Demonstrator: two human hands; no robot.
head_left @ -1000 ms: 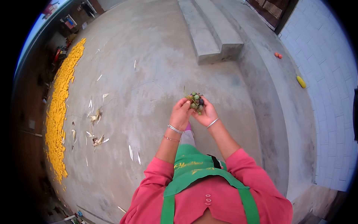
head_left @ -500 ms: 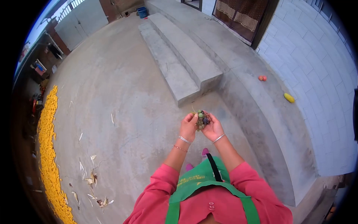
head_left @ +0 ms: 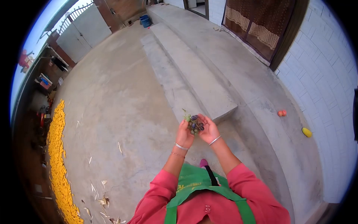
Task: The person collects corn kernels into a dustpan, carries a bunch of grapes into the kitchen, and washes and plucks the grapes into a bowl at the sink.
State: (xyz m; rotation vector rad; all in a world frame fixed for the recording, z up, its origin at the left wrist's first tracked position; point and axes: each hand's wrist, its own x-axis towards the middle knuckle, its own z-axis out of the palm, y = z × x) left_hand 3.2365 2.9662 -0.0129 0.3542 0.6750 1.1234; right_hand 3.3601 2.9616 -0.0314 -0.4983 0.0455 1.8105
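A small bunch of grapes (head_left: 194, 125), dark purple and green on a thin stem, rests between my two hands in front of my body. My left hand (head_left: 185, 135) holds it from the left, with the thumb up near the green stem end. From the right, my right hand (head_left: 210, 131) cups the bunch with curved fingers. The undersides of the fingers are hidden. Below my hands hangs a green apron (head_left: 197, 183) worn over a pink top.
Concrete steps (head_left: 216, 100) rise just beyond my hands. On the ledge to the right lie two red round fruits (head_left: 282, 113) and a yellow oblong fruit (head_left: 307, 132). Corn cobs (head_left: 57, 160) form a long yellow strip at left, with husks (head_left: 104, 201) nearby. A blue bucket (head_left: 145, 21) stands far back.
The view has tilted up, so the steps and fruits appear lower. The grapes now sit lower in the picture, lying more openly between the hands with more dark grapes showing.
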